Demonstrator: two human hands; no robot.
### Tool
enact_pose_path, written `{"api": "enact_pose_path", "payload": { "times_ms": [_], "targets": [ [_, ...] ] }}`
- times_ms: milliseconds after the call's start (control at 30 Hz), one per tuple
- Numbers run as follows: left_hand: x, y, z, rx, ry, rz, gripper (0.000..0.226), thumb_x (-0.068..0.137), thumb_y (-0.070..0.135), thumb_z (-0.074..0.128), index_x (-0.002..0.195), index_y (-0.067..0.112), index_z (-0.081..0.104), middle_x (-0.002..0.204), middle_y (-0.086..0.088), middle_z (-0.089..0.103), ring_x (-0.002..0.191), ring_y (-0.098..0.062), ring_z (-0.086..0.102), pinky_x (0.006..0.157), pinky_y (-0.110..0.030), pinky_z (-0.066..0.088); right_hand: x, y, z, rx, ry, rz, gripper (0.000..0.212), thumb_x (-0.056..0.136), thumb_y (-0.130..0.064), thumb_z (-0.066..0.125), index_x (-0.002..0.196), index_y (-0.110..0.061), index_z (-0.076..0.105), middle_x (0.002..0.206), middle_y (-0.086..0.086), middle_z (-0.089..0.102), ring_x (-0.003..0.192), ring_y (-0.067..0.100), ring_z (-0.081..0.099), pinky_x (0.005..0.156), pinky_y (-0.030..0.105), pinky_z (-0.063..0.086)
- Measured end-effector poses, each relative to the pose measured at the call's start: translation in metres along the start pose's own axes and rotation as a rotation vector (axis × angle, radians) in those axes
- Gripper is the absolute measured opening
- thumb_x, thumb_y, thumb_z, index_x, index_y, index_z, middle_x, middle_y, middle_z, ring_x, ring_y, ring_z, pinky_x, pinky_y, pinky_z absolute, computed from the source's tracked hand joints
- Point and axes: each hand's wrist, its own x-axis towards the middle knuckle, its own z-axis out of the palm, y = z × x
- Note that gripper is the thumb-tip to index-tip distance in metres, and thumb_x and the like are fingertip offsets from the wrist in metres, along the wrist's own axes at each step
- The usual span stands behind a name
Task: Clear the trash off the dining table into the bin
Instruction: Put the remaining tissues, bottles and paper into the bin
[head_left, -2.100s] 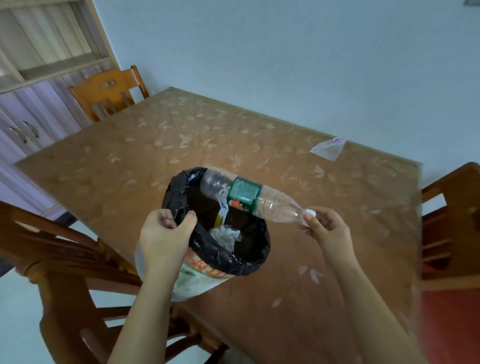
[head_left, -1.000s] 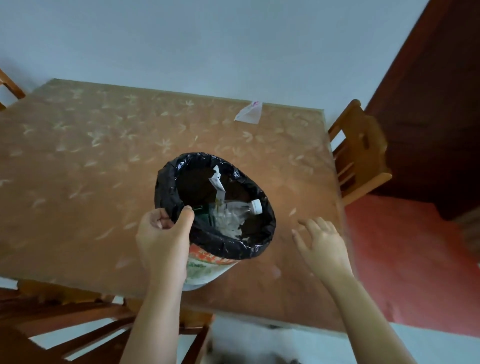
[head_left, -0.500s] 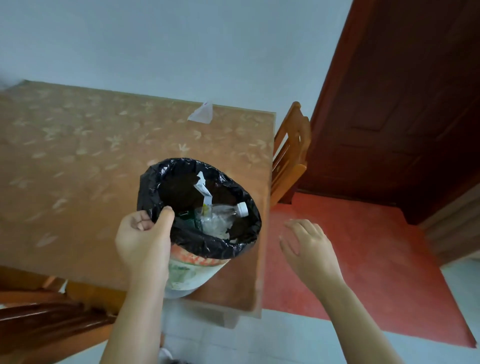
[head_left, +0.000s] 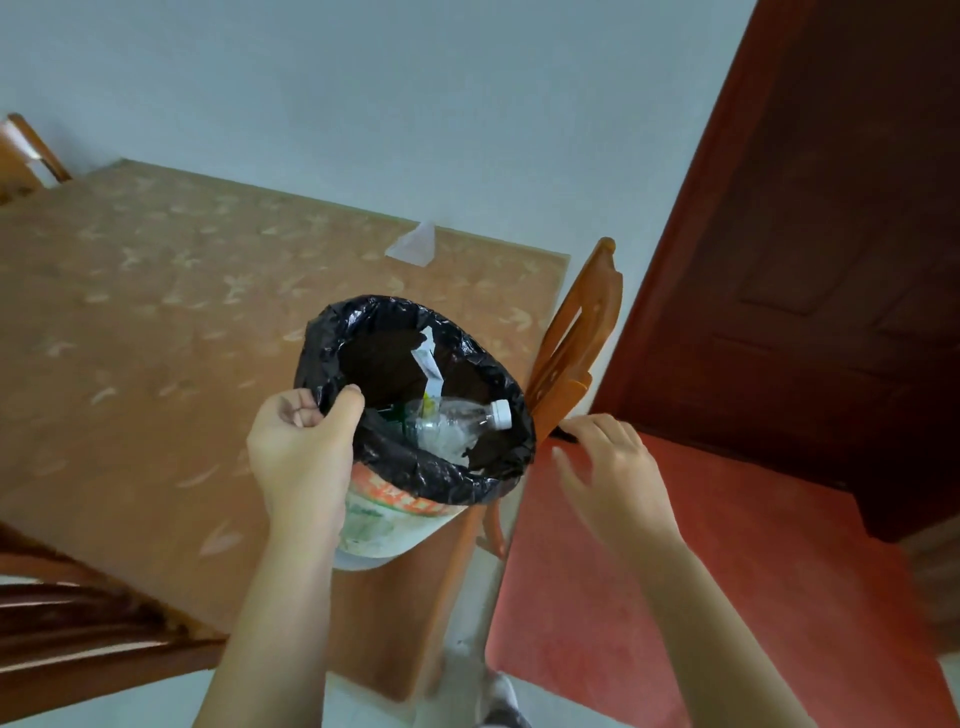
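I have the bin (head_left: 400, 514) gripped at its near rim with my left hand (head_left: 301, 457), thumb hooked over the black liner (head_left: 467, 478) and fingers curled on the outside. It sits mid-frame, tilted toward me over the table's (head_left: 130, 364) right end. Inside lie a clear bottle (head_left: 457, 423) with a white cap and a strip of white paper (head_left: 428, 366) leaning on the far wall. My right hand (head_left: 613, 483) hovers just right of the bin, fingers spread and empty, holding nothing.

The table fills the left and centre of the frame, covered in a tan cloth with pale leaf marks. One scrap is left on it: a small clear wrapper (head_left: 413, 247) at the far edge, upper centre, against the pale blue wall (head_left: 415, 104).

An orange wooden chair (head_left: 576, 338) stands at the table's right end, just behind the bin. A dark red door (head_left: 831, 260) fills the upper right, with a red mat (head_left: 727, 597) on the floor below it. Another chair's dark rails (head_left: 78, 623) cross the lower left, and a chair back (head_left: 26, 150) shows at the upper left edge.
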Motion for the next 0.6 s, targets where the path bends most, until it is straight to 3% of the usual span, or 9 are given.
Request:
{"api": "enact_pose_path", "payload": {
  "times_ms": [167,333,500,600],
  "targets": [
    [0.030,-0.006,0.044,-0.045,0.111,-0.044,0.039,0.060,0.032,0.067,0.057,0.024,0.029,0.057,0.008,0.026,0.054,-0.013,0.026,0.059,-0.033,0.031,0.071,0.021,-0.001,-0.005,-0.021,-0.112,0.024,0.082,-0.016,0.062,0.105,-0.010,0.061,0.106,0.007,0.065,0.102,0.025,0.058,0.084,0.041,0.050],
    [0.049,-0.009,0.074,0.066,0.247,-0.073,0.030,0.056,0.043,0.065,0.058,0.030,0.038,0.040,0.017,0.036,0.043,-0.007,0.033,0.059,-0.036,0.037,0.126,0.032,0.014,0.002,-0.110,-0.201,0.028,0.083,-0.017,0.060,0.109,-0.008,0.060,0.111,0.011,0.064,0.107,0.029,0.056,0.089,0.040,0.046],
    [0.054,-0.011,0.104,0.199,0.351,-0.075,0.026,0.053,0.051,0.063,0.058,0.034,0.044,0.040,0.021,0.042,0.040,-0.004,0.036,0.061,-0.036,0.038,0.162,0.063,0.019,0.037,-0.206,-0.219,0.031,0.085,-0.022,0.056,0.115,-0.012,0.057,0.118,0.007,0.060,0.114,0.025,0.051,0.095,0.038,0.042],
    [0.051,-0.010,0.131,0.214,0.386,-0.039,0.025,0.055,0.050,0.064,0.055,0.035,0.044,0.044,0.014,0.041,0.043,-0.007,0.034,0.059,-0.036,0.034,0.200,0.084,0.018,0.072,-0.232,-0.243,0.032,0.087,-0.024,0.054,0.116,-0.012,0.055,0.120,0.007,0.058,0.117,0.023,0.048,0.099,0.039,0.041]
  ]
}}
